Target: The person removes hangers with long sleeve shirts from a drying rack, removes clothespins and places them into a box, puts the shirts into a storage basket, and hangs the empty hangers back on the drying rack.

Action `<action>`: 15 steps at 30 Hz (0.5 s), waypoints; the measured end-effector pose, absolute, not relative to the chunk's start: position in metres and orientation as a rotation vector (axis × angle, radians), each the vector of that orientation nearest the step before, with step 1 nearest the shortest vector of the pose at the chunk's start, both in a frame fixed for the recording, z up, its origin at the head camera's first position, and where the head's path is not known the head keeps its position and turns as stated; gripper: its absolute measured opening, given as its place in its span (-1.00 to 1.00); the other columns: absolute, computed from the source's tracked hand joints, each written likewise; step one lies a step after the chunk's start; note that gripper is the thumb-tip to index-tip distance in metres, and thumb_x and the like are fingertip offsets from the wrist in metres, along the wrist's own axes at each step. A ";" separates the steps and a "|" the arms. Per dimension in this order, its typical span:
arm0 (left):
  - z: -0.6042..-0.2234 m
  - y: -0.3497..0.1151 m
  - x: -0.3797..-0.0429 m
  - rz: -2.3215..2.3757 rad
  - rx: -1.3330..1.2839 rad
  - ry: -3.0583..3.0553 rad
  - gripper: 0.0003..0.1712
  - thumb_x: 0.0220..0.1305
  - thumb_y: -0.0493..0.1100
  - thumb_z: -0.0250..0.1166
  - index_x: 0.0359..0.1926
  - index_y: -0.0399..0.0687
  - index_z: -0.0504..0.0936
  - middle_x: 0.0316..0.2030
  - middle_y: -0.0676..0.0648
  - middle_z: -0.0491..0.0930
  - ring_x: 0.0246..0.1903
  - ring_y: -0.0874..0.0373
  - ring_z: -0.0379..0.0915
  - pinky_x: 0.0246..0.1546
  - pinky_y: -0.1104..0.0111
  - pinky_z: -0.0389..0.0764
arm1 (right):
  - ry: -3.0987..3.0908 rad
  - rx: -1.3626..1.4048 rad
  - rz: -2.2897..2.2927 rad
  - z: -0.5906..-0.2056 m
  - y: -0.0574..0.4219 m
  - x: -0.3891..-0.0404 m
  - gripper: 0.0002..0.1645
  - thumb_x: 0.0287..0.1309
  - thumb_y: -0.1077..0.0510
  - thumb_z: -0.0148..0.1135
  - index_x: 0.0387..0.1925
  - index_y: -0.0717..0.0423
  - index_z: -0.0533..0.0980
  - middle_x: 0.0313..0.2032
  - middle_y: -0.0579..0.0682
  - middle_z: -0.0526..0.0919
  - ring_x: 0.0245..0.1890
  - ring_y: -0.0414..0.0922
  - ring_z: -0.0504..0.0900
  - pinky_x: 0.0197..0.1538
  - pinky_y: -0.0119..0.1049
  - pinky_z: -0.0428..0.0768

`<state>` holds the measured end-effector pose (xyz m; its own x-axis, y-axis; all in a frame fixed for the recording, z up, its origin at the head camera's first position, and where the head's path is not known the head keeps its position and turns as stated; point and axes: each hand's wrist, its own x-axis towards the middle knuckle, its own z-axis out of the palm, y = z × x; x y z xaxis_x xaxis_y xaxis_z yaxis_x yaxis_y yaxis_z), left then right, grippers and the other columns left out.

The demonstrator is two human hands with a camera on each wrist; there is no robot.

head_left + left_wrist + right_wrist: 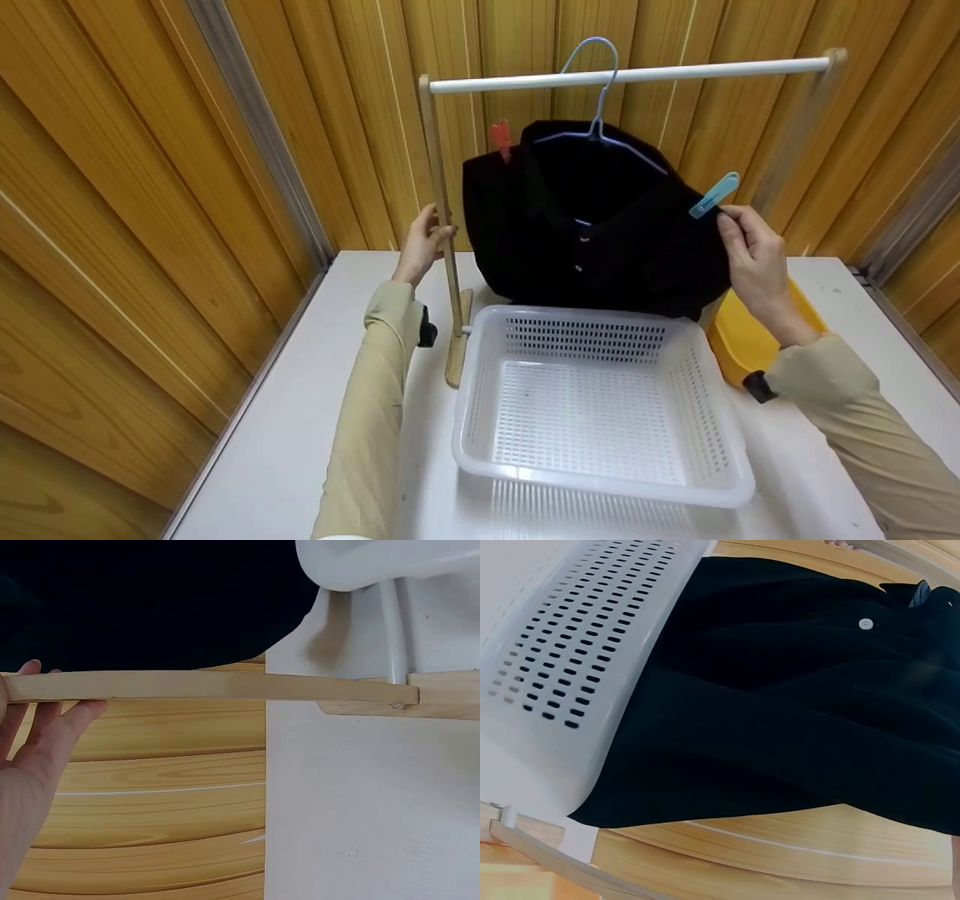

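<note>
A black shirt (622, 255) with a collar and pale buttons hangs on a lavender wire hanger (598, 127) from the rack's white bar. A red clothespin (500, 139) is clipped at its left shoulder in the head view, a light blue clothespin (715, 195) at the other. My left hand (424, 244) holds the rack's wooden post (187, 685), thumb on one side and fingers on the other. With thumb and fingers, my right hand (757, 255) pinches the shirt's edge just below the blue clothespin. In the right wrist view the shirt (780, 705) fills the middle, and that pinch is hidden.
A white perforated basket (600, 484) stands in front of the shirt on the white table (277, 450). Behind its right side is a yellow container (739, 337), partly covered by my right arm. The white bar (712, 71) spans the rack before a wood-patterned wall.
</note>
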<state>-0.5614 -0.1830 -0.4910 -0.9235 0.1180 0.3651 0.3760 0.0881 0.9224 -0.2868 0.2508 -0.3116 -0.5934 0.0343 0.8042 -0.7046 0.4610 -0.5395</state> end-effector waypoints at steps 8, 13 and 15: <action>-0.417 -0.161 -0.470 -2.016 -0.458 -2.204 -0.55 -0.09 -0.26 -0.03 -0.09 0.06 0.14 -0.25 -0.08 0.25 -0.32 0.11 0.24 -0.55 0.17 0.29 | -1.907 0.529 1.229 -0.309 0.261 -0.281 -0.81 -0.08 0.30 -0.18 -0.38 0.24 0.35 -0.55 0.10 0.33 -0.59 -0.20 0.20 -0.52 -0.49 0.16; -0.444 -0.170 -0.510 -2.052 -0.456 -2.226 -0.45 -0.13 -0.17 0.00 -0.03 0.12 0.05 -0.21 -0.01 0.21 -0.30 0.14 0.22 -0.56 0.16 0.29 | -1.897 0.524 1.262 -0.310 0.268 -0.279 -0.80 -0.08 0.30 -0.18 -0.37 0.27 0.34 -0.54 0.13 0.32 -0.58 -0.19 0.20 -0.51 -0.50 0.16; -0.450 -0.172 -0.516 -2.066 -0.506 -2.189 -0.49 -0.13 -0.15 -0.01 -0.06 0.15 0.09 -0.27 0.00 0.26 -0.35 0.17 0.24 -0.59 0.21 0.31 | -1.896 0.513 1.274 -0.311 0.271 -0.278 -0.80 -0.08 0.30 -0.18 -0.37 0.27 0.34 -0.53 0.13 0.32 -0.56 -0.19 0.20 -0.50 -0.50 0.16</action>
<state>-0.5155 -0.1721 -0.4502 -0.9412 0.1767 0.2879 0.2976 0.0306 0.9542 -0.2782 0.2706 -0.3112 -0.6153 0.0892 0.7832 -0.6915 0.4160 -0.5906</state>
